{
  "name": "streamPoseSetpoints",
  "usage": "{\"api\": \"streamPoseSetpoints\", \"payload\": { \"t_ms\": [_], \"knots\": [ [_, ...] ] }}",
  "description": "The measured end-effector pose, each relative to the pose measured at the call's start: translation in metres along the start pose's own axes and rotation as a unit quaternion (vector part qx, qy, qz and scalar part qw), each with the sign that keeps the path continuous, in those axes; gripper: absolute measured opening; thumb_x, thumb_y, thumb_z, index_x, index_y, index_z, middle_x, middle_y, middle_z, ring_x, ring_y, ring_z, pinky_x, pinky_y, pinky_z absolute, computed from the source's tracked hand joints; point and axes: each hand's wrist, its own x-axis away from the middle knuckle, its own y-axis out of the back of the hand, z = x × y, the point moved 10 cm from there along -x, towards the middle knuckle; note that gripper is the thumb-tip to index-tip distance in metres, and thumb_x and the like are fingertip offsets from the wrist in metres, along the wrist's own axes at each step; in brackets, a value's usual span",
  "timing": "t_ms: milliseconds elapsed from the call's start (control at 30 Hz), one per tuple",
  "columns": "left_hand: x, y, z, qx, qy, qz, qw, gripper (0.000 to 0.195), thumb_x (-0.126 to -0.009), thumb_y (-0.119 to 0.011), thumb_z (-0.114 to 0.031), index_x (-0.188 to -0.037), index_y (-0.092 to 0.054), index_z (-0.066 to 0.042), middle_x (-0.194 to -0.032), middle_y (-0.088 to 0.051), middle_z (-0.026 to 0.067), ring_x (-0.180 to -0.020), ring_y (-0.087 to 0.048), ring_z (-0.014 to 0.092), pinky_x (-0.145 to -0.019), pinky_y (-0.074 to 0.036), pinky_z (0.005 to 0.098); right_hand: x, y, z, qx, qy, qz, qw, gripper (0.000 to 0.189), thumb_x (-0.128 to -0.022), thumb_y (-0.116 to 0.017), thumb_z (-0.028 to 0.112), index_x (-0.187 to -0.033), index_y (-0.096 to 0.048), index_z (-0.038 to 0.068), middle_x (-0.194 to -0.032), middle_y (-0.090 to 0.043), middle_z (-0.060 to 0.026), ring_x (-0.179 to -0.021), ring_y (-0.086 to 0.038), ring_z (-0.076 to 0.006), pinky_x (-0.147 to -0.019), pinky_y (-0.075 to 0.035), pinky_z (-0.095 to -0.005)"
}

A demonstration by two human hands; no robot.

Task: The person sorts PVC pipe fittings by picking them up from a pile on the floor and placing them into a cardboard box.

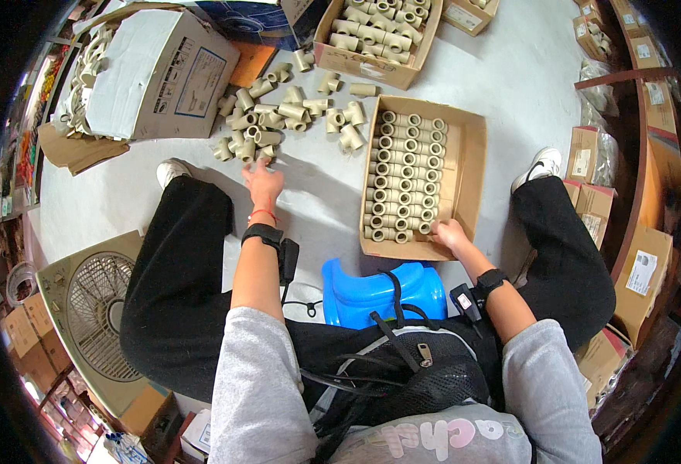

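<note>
My left hand (265, 184) reaches to the near edge of a loose pile of beige plastic pipe tees (270, 116) on the floor. Its fingers are apart, and the fingertips meet the nearest tee (266, 152). An open cardboard box (462, 156) lies to the right, with tees (407, 172) packed in close rows, round openings facing up. In the box's near part, my right hand (449, 233) has its fingers on the tee (425, 227) at the right end of the nearest row. The fingertips are partly hidden there.
A blue plastic stool (375, 293) stands before me. Another box of tees (369, 61) sits beyond the open one. A white carton (166, 75) spills fittings at left, above a box fan (94, 307). Shelves with cartons (642, 272) line the right.
</note>
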Motion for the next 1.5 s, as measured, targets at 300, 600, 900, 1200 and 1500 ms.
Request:
{"api": "streamPoseSetpoints", "payload": {
  "t_ms": [300,600,900,1200,1500],
  "knots": [
    [-0.031,0.004,0.025,-0.025,-0.019,-0.046,0.998,0.032,-0.064,-0.049,-0.018,-0.095,-0.055,-0.014,-0.118,-0.031,0.0220,-0.111,-0.027,0.033,-0.091,-0.026,0.0340,0.031,0.011,0.033,0.038,0.082,-0.023,0.996,0.052,-0.068,-0.053,0.023,-0.108,-0.038,-0.007,-0.103,-0.047,-0.0217,-0.096,-0.046,-0.0280,-0.081,-0.036,-0.0309],
    [-0.043,0.017,0.035,0.128,0.026,-0.015,0.991,0.035,-0.062,-0.049,-0.022,-0.089,-0.057,-0.001,-0.085,-0.055,0.0206,-0.081,-0.054,0.029,-0.074,-0.039,0.0292,0.068,0.037,0.083,-0.142,0.123,0.034,0.982,0.040,-0.076,-0.049,0.017,-0.108,-0.039,-0.005,-0.102,-0.048,-0.0136,-0.090,-0.048,-0.0193,-0.077,-0.039,-0.0265],
    [0.010,0.054,-0.076,0.376,0.062,0.171,0.909,0.017,-0.066,-0.049,-0.016,-0.072,-0.061,-0.006,-0.064,-0.045,-0.0003,-0.058,-0.039,0.009,-0.050,-0.033,0.0245,0.140,0.071,0.173,-0.319,0.239,0.119,0.910,0.026,-0.080,-0.044,0.016,-0.102,-0.046,0.001,-0.094,-0.053,-0.0072,-0.082,-0.052,-0.0124,-0.071,-0.041,-0.0233],
    [0.183,0.103,-0.284,0.269,-0.414,0.320,0.809,0.014,-0.068,-0.049,-0.005,-0.073,-0.063,-0.003,-0.102,-0.045,0.0057,-0.091,-0.044,0.014,-0.080,-0.033,0.0242,0.250,0.088,0.247,-0.264,0.422,0.130,0.858,0.026,-0.077,-0.050,0.013,-0.100,-0.048,0.000,-0.092,-0.053,-0.0074,-0.081,-0.053,-0.0128,-0.069,-0.043,-0.0228],
    [0.214,0.102,-0.307,0.325,-0.415,0.340,0.778,0.013,-0.067,-0.046,-0.004,-0.060,-0.056,0.000,-0.103,-0.047,0.0083,-0.092,-0.045,0.016,-0.078,-0.036,0.0274,0.345,0.134,0.259,-0.056,0.611,-0.276,0.740,0.029,-0.057,-0.067,0.013,-0.082,-0.055,0.003,-0.069,-0.056,-0.0063,-0.055,-0.053,-0.0107,-0.050,-0.044,-0.0218]
  ]
}}
